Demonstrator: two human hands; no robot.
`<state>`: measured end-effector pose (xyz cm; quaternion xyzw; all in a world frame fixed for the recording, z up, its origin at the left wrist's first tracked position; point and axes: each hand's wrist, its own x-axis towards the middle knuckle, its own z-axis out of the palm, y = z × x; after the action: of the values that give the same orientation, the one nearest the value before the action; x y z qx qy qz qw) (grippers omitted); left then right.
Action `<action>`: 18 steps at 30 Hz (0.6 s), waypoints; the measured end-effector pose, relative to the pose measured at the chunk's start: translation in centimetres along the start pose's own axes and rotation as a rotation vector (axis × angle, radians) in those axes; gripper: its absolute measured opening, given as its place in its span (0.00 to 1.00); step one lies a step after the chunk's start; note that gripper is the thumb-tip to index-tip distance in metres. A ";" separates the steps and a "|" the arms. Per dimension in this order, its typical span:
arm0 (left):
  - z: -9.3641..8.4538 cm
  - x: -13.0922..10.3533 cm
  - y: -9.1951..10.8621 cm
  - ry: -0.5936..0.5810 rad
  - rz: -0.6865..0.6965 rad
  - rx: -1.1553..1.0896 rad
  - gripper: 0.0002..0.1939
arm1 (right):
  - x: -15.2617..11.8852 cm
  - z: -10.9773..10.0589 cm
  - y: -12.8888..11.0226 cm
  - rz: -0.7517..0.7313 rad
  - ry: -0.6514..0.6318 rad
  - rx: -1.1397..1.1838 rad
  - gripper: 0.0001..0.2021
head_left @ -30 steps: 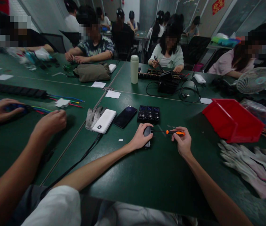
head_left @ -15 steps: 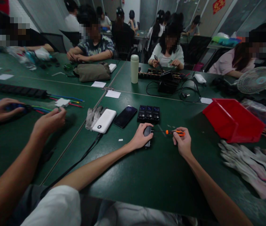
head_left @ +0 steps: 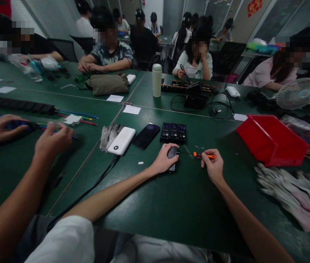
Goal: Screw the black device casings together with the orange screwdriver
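My left hand (head_left: 164, 159) grips a small dark rectangular device (head_left: 172, 159) against the green table, thumb and fingers on its sides. In my right hand (head_left: 212, 163) is a screwdriver (head_left: 204, 155) with an orange and black handle. Its thin shaft points left, toward the device's right side; whether the tip touches is too small to tell. Just beyond the device stands a black block (head_left: 173, 133) with three similar units side by side. A dark smartphone (head_left: 146, 135) and a white power bank (head_left: 121, 141) with a black cable lie left of it.
At left a co-worker's hands (head_left: 51, 140) handle coloured wires beside a long black strip (head_left: 15, 105). A red bin (head_left: 272, 140) and used work gloves (head_left: 289, 191) lie at right. Farther back stand a pale green bottle (head_left: 157, 80) and a fan (head_left: 299, 93).
My hands hold nearly the same place; the screwdriver handle looks slightly turned. The co-worker's right hand at left has shifted left, away from the white piece. A person opposite has raised a hand to the head.
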<state>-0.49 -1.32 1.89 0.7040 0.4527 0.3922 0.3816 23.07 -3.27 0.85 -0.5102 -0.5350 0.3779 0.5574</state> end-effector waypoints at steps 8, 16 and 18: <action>-0.1 0.0 0.2 0.006 -0.010 -0.006 0.17 | -0.1 -0.1 0.1 -0.072 0.041 0.004 0.10; 0.0 0.0 0.0 0.007 0.002 0.000 0.17 | -0.2 0.0 -0.1 -0.085 0.030 -0.009 0.08; 0.0 0.1 0.0 0.004 -0.002 0.008 0.18 | -0.2 0.1 0.0 -0.103 0.045 -0.003 0.09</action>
<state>-0.45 -1.27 1.84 0.7041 0.4558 0.3916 0.3784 22.99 -3.44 0.77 -0.4910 -0.5485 0.3365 0.5872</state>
